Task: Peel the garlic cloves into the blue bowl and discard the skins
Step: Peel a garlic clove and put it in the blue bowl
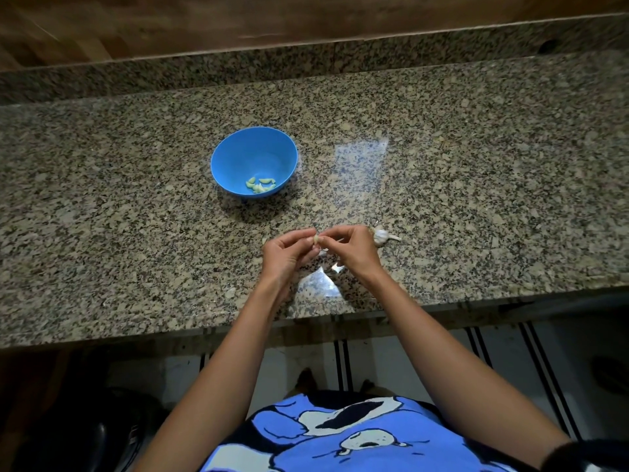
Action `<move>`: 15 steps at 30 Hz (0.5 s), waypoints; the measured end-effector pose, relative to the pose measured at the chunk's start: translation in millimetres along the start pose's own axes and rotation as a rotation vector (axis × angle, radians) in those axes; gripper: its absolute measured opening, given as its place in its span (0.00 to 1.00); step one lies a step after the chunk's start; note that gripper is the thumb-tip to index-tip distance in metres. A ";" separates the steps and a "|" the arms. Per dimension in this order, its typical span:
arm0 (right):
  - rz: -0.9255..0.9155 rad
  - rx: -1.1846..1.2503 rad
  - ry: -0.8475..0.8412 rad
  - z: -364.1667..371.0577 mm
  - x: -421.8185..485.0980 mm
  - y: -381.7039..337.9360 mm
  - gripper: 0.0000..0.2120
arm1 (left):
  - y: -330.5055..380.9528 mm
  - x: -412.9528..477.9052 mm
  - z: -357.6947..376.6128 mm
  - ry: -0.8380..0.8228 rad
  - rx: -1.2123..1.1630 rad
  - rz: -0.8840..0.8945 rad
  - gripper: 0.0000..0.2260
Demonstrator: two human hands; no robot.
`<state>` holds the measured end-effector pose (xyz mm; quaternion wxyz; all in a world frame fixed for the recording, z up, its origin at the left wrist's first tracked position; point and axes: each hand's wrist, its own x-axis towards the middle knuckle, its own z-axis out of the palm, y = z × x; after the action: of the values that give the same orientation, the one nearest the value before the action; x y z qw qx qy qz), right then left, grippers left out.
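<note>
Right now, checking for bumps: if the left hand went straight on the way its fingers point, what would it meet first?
The left hand points rightward; past the garlic clove it pinches, it would probably meet the right hand first.

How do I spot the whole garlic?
Start at the speckled granite counter. Just right of the right hand lies the garlic bulb: white, round, short-stalked, unlike the small peeled cloves in the blue bowl.
</note>
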<state>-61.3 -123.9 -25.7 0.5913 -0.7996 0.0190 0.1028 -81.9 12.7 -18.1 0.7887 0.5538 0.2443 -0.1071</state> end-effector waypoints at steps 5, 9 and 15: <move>-0.013 -0.159 0.094 3.7 1.8 1.5 0.06 | 3.1 -2.0 9.9 -0.010 0.198 0.123 0.08; -0.063 -0.256 0.112 4.9 1.2 -3.7 0.05 | 6.1 -1.2 13.4 -0.002 0.122 0.098 0.09; 0.023 0.005 0.150 2.3 1.5 -5.2 0.07 | 9.8 0.0 6.0 -0.103 -0.326 -0.170 0.12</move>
<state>-59.3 -120.0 -21.7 0.5891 -0.8033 0.0729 0.0493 -76.0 10.6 -8.5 0.8675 0.3898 0.2640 -0.1606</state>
